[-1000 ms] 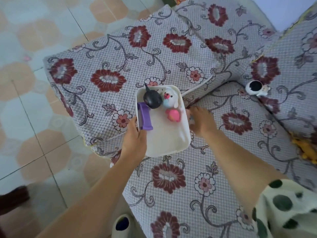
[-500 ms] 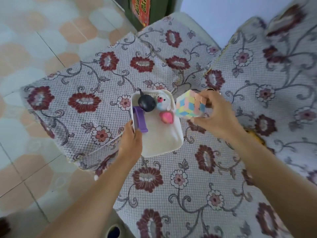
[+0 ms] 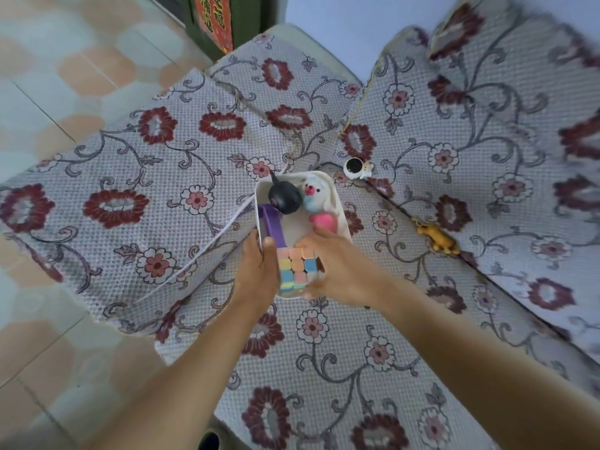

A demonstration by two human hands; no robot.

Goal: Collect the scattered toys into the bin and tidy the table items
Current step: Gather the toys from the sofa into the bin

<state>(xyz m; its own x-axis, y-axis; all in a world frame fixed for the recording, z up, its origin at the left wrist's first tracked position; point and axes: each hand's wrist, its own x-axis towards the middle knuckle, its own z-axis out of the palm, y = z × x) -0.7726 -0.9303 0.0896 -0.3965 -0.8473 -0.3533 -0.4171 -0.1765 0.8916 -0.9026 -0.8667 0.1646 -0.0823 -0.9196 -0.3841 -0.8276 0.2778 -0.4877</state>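
1. The pastel cube (image 3: 293, 267), held up beside the white bin (image 3: 341, 206) half a second ago, now sits in its near end.
2. Its top face shows pink, yellow, blue and orange squares.
3. The right hand (image 3: 341, 271) curls round the cube, and the left hand (image 3: 256, 271) grips the bin's left rim.
4. The bin rests on a floral sofa cover (image 3: 162, 222), with the tiled floor (image 3: 48, 92) to the left.

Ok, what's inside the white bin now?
In the white bin: black bulb toy, white plush, pink toy, purple piece and pastel cube, which the right grip holds. Its floor beneath that grip and the cube is covered.
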